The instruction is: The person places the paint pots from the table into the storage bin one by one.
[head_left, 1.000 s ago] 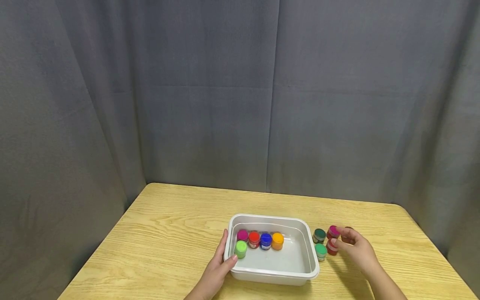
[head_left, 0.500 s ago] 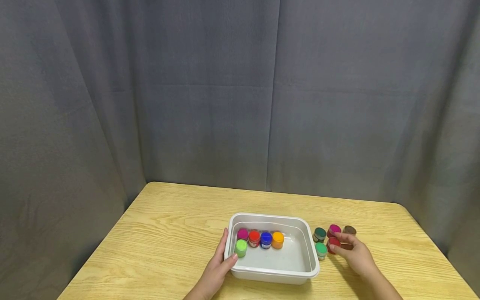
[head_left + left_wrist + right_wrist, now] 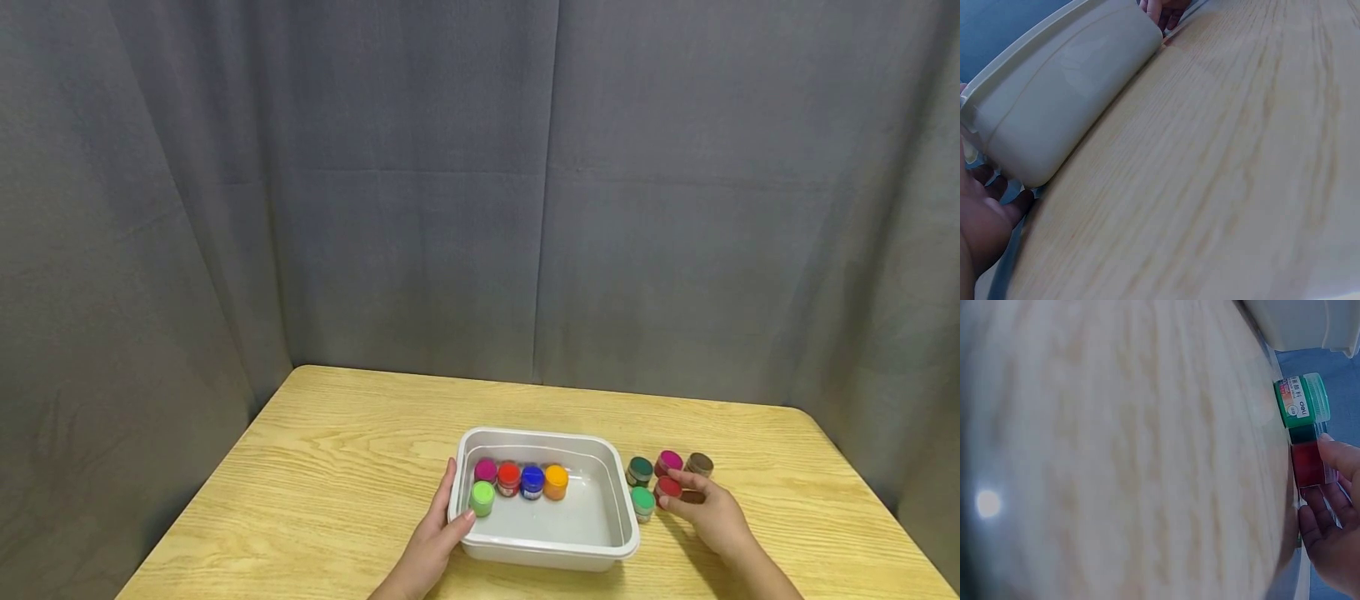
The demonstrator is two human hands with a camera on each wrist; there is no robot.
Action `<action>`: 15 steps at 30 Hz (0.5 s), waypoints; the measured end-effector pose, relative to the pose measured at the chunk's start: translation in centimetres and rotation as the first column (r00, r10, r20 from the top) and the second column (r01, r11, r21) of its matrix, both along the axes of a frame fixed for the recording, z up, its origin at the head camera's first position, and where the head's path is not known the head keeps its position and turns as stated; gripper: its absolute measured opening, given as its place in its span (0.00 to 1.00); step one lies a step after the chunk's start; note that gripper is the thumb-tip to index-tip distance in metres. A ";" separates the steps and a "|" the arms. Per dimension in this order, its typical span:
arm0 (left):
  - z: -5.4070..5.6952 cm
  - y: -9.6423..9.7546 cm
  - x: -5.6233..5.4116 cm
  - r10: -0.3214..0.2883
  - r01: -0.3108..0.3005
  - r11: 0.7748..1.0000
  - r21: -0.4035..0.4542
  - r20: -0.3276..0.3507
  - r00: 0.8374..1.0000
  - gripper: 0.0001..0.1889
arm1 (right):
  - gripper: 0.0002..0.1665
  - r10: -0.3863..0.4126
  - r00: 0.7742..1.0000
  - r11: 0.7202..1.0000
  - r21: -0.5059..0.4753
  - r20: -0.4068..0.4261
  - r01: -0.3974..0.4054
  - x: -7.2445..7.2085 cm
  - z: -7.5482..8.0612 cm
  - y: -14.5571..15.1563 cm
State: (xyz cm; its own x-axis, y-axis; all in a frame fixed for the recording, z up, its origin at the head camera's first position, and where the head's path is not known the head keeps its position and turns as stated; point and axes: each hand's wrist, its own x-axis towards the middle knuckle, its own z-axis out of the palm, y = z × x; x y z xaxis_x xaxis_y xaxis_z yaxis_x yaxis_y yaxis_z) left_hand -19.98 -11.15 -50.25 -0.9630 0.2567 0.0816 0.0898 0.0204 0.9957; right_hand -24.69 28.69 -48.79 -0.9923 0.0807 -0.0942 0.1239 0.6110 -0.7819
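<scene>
Grey curtain [image 3: 408, 217] hung behind and to both sides of a wooden table [image 3: 337, 467]. Leftmost on the table, left hand [image 3: 429, 537] gripped the left end of a white tub [image 3: 551, 547], thumb over the rim at the near corner, fingers along the outer wall. Inside, at the tub's left: purple jar [image 3: 485, 470] at the far side, light green jar [image 3: 482, 497] nearer the person; then, in line with the purple, red jar [image 3: 508, 477], blue jar [image 3: 532, 481], orange jar [image 3: 556, 481]. Right of the tub, on the table: dark green jar [image 3: 640, 471] far, mint green jar [image 3: 642, 502] near, label showing from the right wrist. Next, magenta jar [image 3: 669, 463] far; nearer, dark red jar [image 3: 667, 489], upright, pinched between thumb and fingers of the right hand [image 3: 714, 514]. Brown jar [image 3: 700, 463] stood farthest right, just beyond that hand.
</scene>
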 end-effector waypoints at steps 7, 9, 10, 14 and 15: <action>-0.3 0.0 0.0 -0.011 0.011 1.000 0.017 -0.012 1.000 0.40 | 0.40 -0.006 1.000 0.999 0.037 -0.022 0.007 0.2 0.3 0.0; -0.3 0.0 0.0 -0.012 0.012 1.000 0.020 -0.013 1.000 0.40 | 0.40 -0.004 1.000 0.999 0.041 -0.027 0.005 0.3 0.5 0.0; -0.3 0.0 0.0 -0.012 0.012 1.000 0.022 -0.013 1.000 0.40 | 0.40 -0.001 1.000 0.999 0.040 -0.027 0.002 0.3 0.7 0.1; -0.2 0.0 0.0 -0.011 0.011 1.000 0.023 -0.016 1.000 0.40 | 0.40 0.013 0.999 1.000 0.021 -0.032 -0.013 0.4 1.3 0.0; -0.2 0.0 0.0 -0.011 0.011 1.000 0.024 -0.015 1.000 0.40 | 0.41 0.014 0.999 1.000 0.017 -0.034 -0.014 0.4 1.4 0.0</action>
